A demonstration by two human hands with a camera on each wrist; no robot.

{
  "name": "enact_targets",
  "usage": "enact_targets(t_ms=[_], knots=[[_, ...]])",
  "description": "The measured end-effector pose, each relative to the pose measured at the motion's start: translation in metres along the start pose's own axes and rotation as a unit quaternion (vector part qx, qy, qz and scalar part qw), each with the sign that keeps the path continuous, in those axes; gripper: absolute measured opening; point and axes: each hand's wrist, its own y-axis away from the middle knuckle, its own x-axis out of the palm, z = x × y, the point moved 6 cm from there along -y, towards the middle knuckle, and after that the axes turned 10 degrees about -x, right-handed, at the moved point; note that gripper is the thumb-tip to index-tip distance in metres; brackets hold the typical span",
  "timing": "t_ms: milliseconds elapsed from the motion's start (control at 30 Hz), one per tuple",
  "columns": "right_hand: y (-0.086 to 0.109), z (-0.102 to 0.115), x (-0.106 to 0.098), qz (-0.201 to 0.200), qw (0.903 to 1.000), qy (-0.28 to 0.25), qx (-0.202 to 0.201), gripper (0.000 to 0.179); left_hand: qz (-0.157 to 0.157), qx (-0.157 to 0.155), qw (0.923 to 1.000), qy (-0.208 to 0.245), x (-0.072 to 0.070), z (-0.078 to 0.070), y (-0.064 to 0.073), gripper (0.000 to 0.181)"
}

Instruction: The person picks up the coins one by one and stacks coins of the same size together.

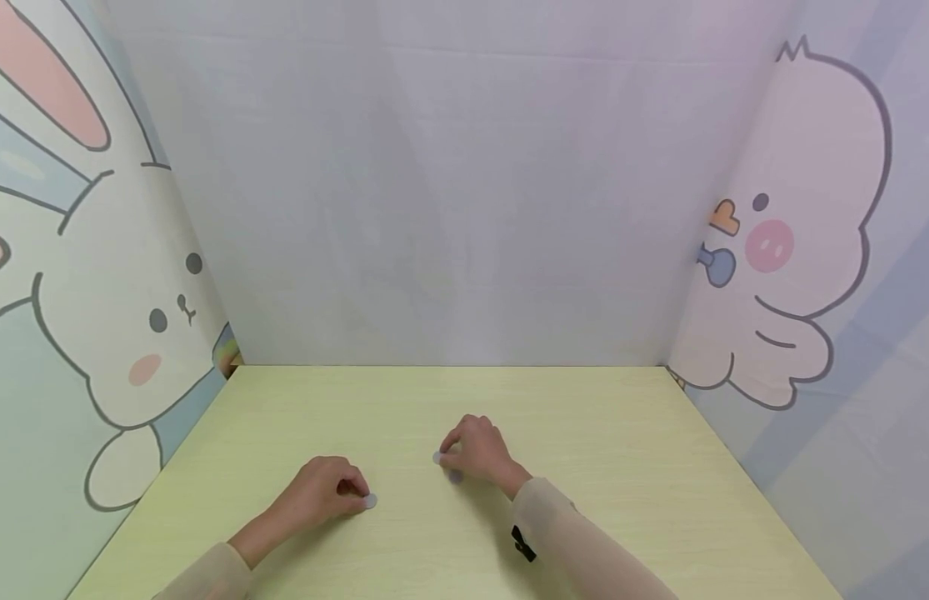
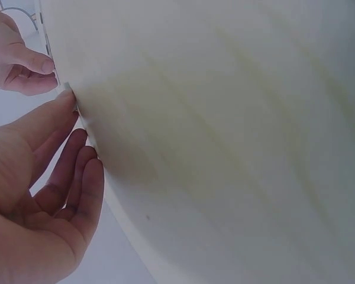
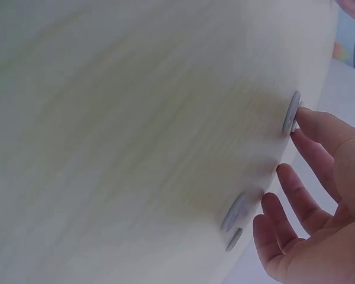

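Left hand (image 1: pixel 322 492): thumb and forefinger nearly together, pinching a small pale-grey flat round disc (image 1: pixel 370 501) at the pale-yellow wood-grain tabletop (image 1: pixel 584 417).
Right hand (image 1: pixel 479 450): thumb and forefinger pinch a second grey flat round disc (image 1: pixel 437 457); other fingers bent, holding nothing.
Loose grey round disc (image 1: pixel 455 477): beside the right hand.
Right wrist view: adds a narrow grey piece (image 3: pixel 234 239) near that loose disc.

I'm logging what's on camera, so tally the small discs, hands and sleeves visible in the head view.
Small discs: 3 (left-hand disc, right-hand disc, third disc nearby)
Hands: 2 (left hand, right hand)
Sleeves: 2 (left sleeve, right sleeve)
Total: 7
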Motion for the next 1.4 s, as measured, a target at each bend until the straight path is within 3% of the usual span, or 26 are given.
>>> enact_targets(t_ms=[700, 1400], knots=[[0.012, 0.016, 0.003, -0.007, 0.9986, 0.035, -0.039, 0.01, 0.002, -0.005, 1.0, 0.001, 0.0, -0.001, 0.0, 0.013], [0.023, 0.031, 0.003, -0.009, 0.9981, 0.03, -0.052, 0.01, 0.007, 0.001, 1.0, 0.003, 0.0, 0.0, 0.001, 0.012]])
